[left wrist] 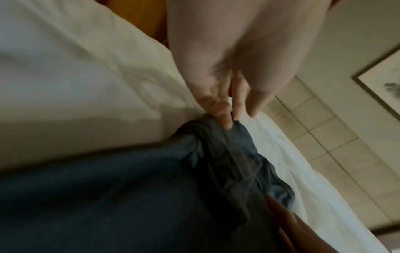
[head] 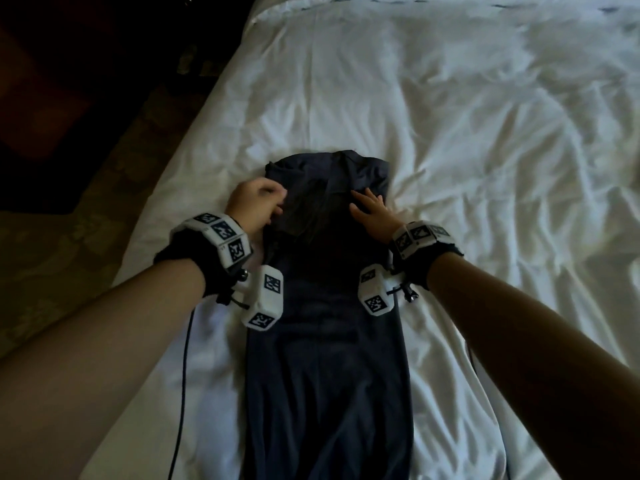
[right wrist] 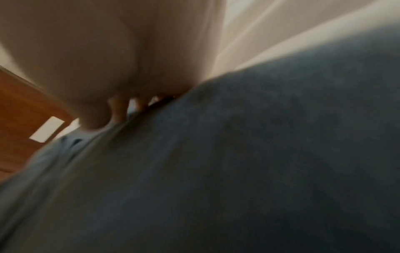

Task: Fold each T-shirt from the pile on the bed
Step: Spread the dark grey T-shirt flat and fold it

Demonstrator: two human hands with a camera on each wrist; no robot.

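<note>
A dark navy T-shirt (head: pixel 325 341) lies on the white bed (head: pixel 450 133), folded lengthwise into a long narrow strip that runs away from me. My left hand (head: pixel 277 204) is at the strip's upper left edge, its fingers curled onto a bunched fold of the cloth. In the left wrist view the fingertips (left wrist: pixel 227 122) dig into the gathered T-shirt (left wrist: pixel 129 196) fabric. My right hand (head: pixel 365 202) lies flat on the upper right part, fingers spread and pressing down. The right wrist view shows that hand (right wrist: pixel 121 109) low against the blurred T-shirt (right wrist: pixel 259 154).
The bed's left edge drops to a patterned carpet (head: pixel 69 237). A dark cable (head: pixel 183 375) trails from my left wrist across the sheet. Wrinkled white sheet spreads to the right and beyond the shirt. A framed picture (left wrist: pixel 385 82) hangs on the wall.
</note>
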